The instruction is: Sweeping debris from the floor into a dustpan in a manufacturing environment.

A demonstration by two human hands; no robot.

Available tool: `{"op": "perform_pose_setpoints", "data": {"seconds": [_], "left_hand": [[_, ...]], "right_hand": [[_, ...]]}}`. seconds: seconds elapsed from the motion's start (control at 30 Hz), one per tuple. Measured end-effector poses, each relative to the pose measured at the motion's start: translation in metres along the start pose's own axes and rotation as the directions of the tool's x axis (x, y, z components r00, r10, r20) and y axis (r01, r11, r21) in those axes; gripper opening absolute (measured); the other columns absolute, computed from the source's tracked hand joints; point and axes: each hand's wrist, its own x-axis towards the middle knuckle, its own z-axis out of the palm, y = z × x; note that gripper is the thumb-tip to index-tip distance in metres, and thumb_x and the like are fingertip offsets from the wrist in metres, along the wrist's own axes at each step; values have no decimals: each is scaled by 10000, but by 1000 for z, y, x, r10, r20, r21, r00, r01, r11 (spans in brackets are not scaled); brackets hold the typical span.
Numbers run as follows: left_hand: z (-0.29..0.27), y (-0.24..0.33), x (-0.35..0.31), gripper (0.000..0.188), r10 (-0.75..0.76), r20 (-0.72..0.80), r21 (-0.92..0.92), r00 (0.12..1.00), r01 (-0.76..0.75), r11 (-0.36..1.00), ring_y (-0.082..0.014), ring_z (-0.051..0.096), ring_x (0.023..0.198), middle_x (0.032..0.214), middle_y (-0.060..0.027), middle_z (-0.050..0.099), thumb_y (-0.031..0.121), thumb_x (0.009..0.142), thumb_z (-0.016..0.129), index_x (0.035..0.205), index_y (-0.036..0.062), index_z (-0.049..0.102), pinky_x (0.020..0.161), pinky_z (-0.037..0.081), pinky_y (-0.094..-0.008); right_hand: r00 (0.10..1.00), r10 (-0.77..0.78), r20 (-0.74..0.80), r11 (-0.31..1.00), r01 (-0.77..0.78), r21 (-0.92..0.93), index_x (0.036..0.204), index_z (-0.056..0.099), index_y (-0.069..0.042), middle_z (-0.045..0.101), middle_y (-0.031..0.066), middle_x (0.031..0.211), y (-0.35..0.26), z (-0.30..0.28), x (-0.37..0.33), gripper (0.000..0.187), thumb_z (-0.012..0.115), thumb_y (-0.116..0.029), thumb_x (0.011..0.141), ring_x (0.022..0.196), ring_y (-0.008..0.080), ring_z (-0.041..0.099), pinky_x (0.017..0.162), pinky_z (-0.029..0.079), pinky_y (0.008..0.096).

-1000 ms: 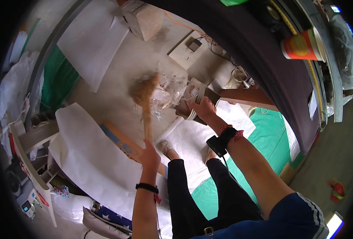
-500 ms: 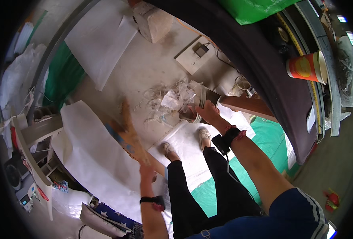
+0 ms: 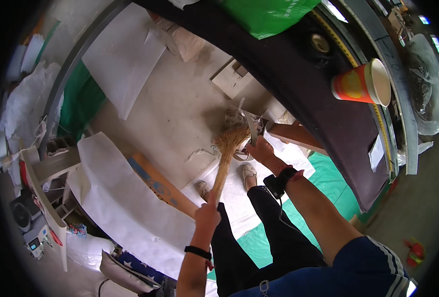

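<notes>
My left hand [image 3: 208, 216] is closed round the handle of a straw hand broom [image 3: 224, 166]. The broom slants up and right, its bristles low over the floor beside an open, box-like grey container [image 3: 255, 124]. My right hand [image 3: 262, 150] is closed on the near edge of that container, partly hiding it. A tangle of clear plastic scraps [image 3: 235, 117] lies at the container's mouth and the bristle tips. Thin strands [image 3: 202, 152] of debris lie on the floor left of the bristles. What is inside the container is mostly hidden.
A long brown cardboard piece [image 3: 162, 185] lies over a white sheet [image 3: 115, 193] at left. A dark-covered table [image 3: 323, 114] on the right bears a paper cup [image 3: 363, 84] and a green bag [image 3: 271, 17]. A brown beam [image 3: 296, 137] lies beyond my right hand.
The broom has swung from the left over to the container, with my left hand moving right and forward. The spread of plastic scraps has been gathered into a smaller heap against the container.
</notes>
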Motion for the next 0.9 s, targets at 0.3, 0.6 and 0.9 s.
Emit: {"op": "perform_pose_setpoints", "data": {"seconds": [0.3,0.6,0.9], "left_hand": [[-63,-57,11,674,3,-242,229,970,54,972,-331,612,653,750,-155,605,125,758,555,1358,158,251,574,485,-449],[-9,-9,90,605,-105,-87,55,991,110,992,-350,613,786,881,-192,596,119,792,520,1339,130,262,677,492,-445],[37,2,-53,628,-18,-18,43,1000,18,999,-340,606,678,800,-181,573,95,779,502,1345,160,238,611,490,-439]], "right_hand": [[961,275,-27,961,-275,13,998,435,51,599,258,919,-1,-14,5,519,522,-425,808,900,386,588,815,447,449],[951,305,-59,952,-305,-1,981,434,43,604,266,891,11,8,10,481,537,-377,769,880,404,588,834,429,453],[997,-3,79,985,16,-172,974,437,65,601,276,863,24,-20,-29,475,511,-357,768,837,396,596,810,417,484]]}}
